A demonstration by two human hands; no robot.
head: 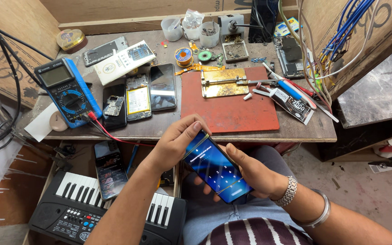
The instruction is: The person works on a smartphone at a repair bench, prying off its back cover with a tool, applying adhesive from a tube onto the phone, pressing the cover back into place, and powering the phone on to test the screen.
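Phone (217,167) with its blue screen lit sits over the lap, held by both hands. Left hand (176,141) pinches its top edge, and right hand (255,173) cups it from below with the thumb lying on the glass. Beyond the hands is the counter (159,127). A loose grip could let it slide to the floor.

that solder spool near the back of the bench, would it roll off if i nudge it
Probably not: the solder spool lies flat on its flange, so a nudge likely slides it rather than rolls it. It looks small and probably light, so it should shift easily. The green tape roll and scattered parts beside it would likely stop it.
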